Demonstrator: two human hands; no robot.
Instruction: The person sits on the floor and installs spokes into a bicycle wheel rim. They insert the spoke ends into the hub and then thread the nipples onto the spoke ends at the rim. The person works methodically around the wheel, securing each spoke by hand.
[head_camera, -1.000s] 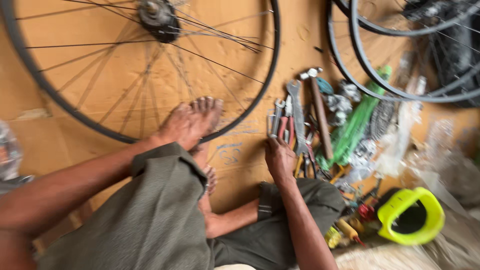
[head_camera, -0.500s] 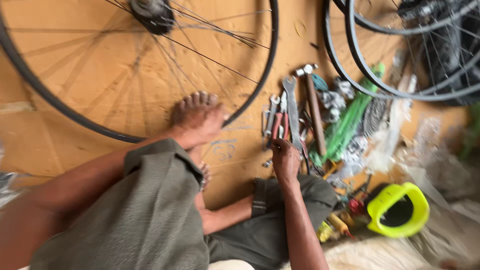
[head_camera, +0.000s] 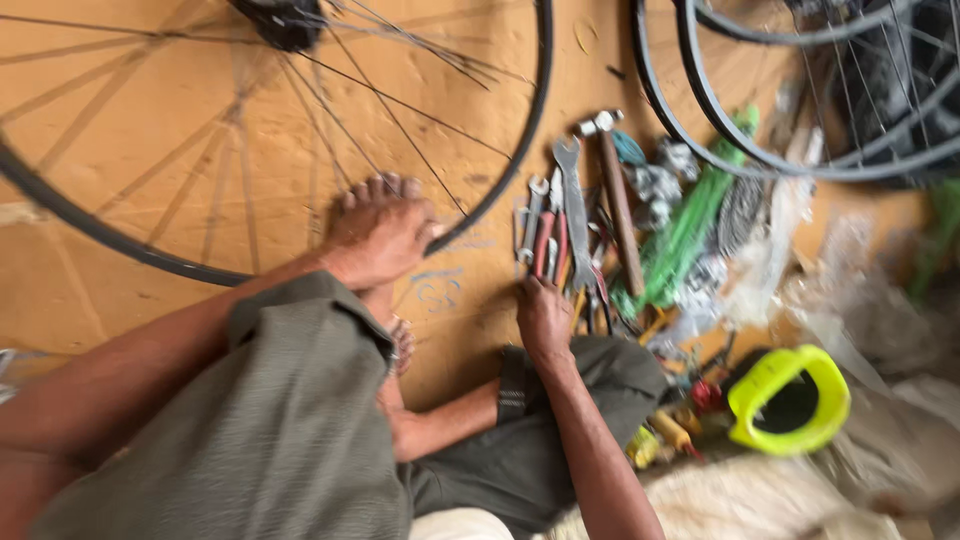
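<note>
Fingers of the right hand (head_camera: 543, 318) now rest curled on the near end of the tool pile on the floor; a second ago that hand sat a touch lower and farther from the red-handled pliers (head_camera: 553, 245), so it has crept up into the tools, which suggests one is being picked out. Whether its grip has closed on anything I cannot tell, since the fingertips are blurred and buried among handles. The left hand is not in view; only a forearm crosses the lower left. Just beyond the right hand lie a spanner (head_camera: 575, 205) and a wooden-handled hammer (head_camera: 618, 200), side by side and pointing away from the person, with a green bundle (head_camera: 690, 225) to their right. A bare foot (head_camera: 380, 235) presses on the rim of the big spoked wheel (head_camera: 530, 150) lying flat on the floor, and it has stayed there throughout. More wheels (head_camera: 760, 150) lean at the far right corner. A yellow-green ring-shaped container (head_camera: 790, 400) sits near the right knee; its dark inside shows nothing I can make out.
</note>
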